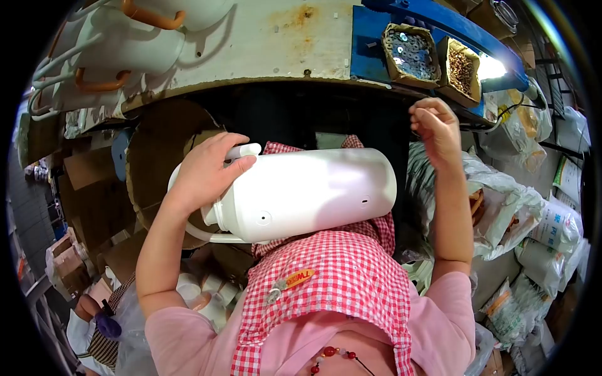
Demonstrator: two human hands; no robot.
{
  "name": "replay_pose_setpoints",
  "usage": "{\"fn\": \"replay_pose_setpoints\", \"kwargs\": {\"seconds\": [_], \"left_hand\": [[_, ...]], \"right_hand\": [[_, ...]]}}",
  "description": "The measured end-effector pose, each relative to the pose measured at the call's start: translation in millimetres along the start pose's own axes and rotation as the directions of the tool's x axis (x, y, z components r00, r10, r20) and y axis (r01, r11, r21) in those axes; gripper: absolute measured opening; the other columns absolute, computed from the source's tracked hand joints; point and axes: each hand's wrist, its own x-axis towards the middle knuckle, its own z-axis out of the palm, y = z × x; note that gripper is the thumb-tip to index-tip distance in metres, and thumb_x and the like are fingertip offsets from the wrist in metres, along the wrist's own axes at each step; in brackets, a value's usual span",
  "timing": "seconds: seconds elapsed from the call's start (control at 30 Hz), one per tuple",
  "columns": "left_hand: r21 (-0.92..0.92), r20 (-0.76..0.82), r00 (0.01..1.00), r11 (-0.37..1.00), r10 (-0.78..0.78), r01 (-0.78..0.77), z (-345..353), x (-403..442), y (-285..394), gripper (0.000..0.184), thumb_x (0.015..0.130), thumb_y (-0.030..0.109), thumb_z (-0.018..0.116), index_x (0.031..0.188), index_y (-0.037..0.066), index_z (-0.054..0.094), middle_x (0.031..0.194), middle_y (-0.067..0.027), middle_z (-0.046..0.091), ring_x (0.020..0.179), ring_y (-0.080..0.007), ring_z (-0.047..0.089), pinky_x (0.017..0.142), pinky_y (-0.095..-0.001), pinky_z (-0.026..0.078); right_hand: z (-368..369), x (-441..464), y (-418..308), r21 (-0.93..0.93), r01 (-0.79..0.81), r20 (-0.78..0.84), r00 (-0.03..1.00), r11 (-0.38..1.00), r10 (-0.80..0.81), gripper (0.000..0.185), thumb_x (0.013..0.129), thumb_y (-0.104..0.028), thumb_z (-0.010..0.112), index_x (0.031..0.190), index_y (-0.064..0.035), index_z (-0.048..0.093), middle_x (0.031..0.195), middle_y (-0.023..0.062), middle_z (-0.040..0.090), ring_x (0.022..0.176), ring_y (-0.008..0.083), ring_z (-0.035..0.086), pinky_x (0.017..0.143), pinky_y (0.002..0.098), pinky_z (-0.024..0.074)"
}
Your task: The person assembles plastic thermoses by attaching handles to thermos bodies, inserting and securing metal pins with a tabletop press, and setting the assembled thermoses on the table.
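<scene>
A white thermos jug body [313, 188] lies on its side across my lap. Two small holes show on its smooth wall, and a thin white curved bar loops round its left end. My left hand [216, 164] is closed over that end, with the thumb and fingers round a short white spout-like piece [243, 151]. Away from the jug, my right hand [438, 128] is raised at the right, near the bench edge. Its fingers are curled together; anything between them is hidden.
On the bench [269, 44] stand white jugs [128, 41] with orange handles. A box of grey metal pieces [411, 55] and a box of copper-coloured small parts [461, 70] sit at the right, beside a lit blue machine [451, 28]. Plastic bags [508, 194] and cardboard [157, 156] flank my lap.
</scene>
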Motion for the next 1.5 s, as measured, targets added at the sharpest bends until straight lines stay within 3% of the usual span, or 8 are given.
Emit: {"fn": "replay_pose_setpoints", "kwargs": {"seconds": [0.13,0.4,0.6,0.9,1.17,1.33,1.4,1.5], "left_hand": [[0.052,-0.241,0.948,0.978,0.208,-0.201,22,9,-12,0.029,0.091,0.025,0.060,0.109,0.004,0.067,0.102,-0.0155,0.067,0.096,-0.0378,0.063,0.085,-0.0453,0.047],[0.004,-0.272,0.950,0.988,0.151,-0.156,22,14,-4,0.026,0.092,0.024,0.060,0.106,0.004,0.068,0.101,-0.0133,0.068,0.094,-0.0348,0.063,0.085,-0.0433,0.045],[-0.005,-0.254,0.955,0.987,0.153,-0.160,20,17,-9,0.026,0.092,0.027,0.062,0.106,0.006,0.068,0.099,-0.0117,0.069,0.092,-0.0335,0.063,0.084,-0.0430,0.045],[-0.041,-0.274,0.952,0.987,0.138,-0.155,21,20,-17,0.027,0.091,0.028,0.063,0.106,0.007,0.068,0.098,-0.0118,0.068,0.092,-0.0339,0.063,0.085,-0.0439,0.045],[-0.034,-0.273,0.950,0.985,0.155,-0.170,21,19,-16,0.027,0.092,0.029,0.063,0.107,0.007,0.067,0.098,-0.0120,0.068,0.092,-0.0345,0.063,0.085,-0.0446,0.045],[-0.037,-0.267,0.955,0.988,0.132,-0.147,20,15,-13,0.027,0.092,0.027,0.062,0.109,0.006,0.067,0.102,-0.0128,0.069,0.097,-0.0341,0.063,0.087,-0.0437,0.045],[-0.047,-0.251,0.961,0.990,0.117,-0.132,20,16,-14,0.027,0.092,0.025,0.062,0.110,0.006,0.067,0.105,-0.0132,0.069,0.099,-0.0340,0.063,0.089,-0.0435,0.045],[-0.038,-0.263,0.956,0.988,0.133,-0.148,22,17,-15,0.027,0.091,0.024,0.061,0.109,0.005,0.068,0.104,-0.0141,0.069,0.098,-0.0350,0.063,0.088,-0.0439,0.046]], "right_hand": [[13,-4,12,0.179,-0.179,0.011,0.984,0.967,0.180,0.008,0.093,-0.007,0.068,0.098,-0.0016,0.068,0.092,0.0107,0.073,0.074,0.0132,0.069,0.065,0.0246,0.0584],[64,43,-87,-0.172,0.535,-0.088,0.828,0.827,-0.554,0.016,0.086,0.003,0.073,0.102,0.0036,0.071,0.096,0.0103,0.075,0.088,0.0140,0.070,0.080,0.0257,0.0560],[115,118,-114,-0.268,0.727,0.096,0.673,0.632,-0.734,0.013,0.088,0.001,0.072,0.101,0.0006,0.072,0.095,0.0056,0.076,0.087,0.0113,0.071,0.083,0.0247,0.0552],[123,129,-119,-0.244,0.709,0.144,0.702,0.662,-0.698,0.017,0.088,0.003,0.072,0.105,0.0007,0.070,0.096,0.0088,0.075,0.091,0.0136,0.072,0.084,0.0259,0.0571],[126,119,-134,-0.526,0.653,0.254,0.732,0.545,-0.632,0.021,0.089,0.004,0.070,0.110,0.0020,0.068,0.100,0.0109,0.075,0.099,0.0168,0.072,0.090,0.0286,0.0566],[107,92,-119,-0.335,0.692,0.019,0.684,0.640,-0.729,0.014,0.088,-0.002,0.072,0.102,-0.0028,0.073,0.096,0.0072,0.076,0.091,0.0157,0.072,0.079,0.0271,0.0571],[66,81,-97,-0.534,0.478,0.122,0.860,0.698,-0.495,0.013,0.088,-0.004,0.071,0.100,-0.0043,0.074,0.095,0.0105,0.076,0.089,0.0178,0.072,0.077,0.0289,0.0568],[53,81,-69,-0.956,0.265,0.201,0.904,0.126,-0.377,0.021,0.085,-0.012,0.066,0.104,-0.0081,0.075,0.097,0.0162,0.072,0.092,0.0318,0.070,0.082,0.0408,0.0555]]}}
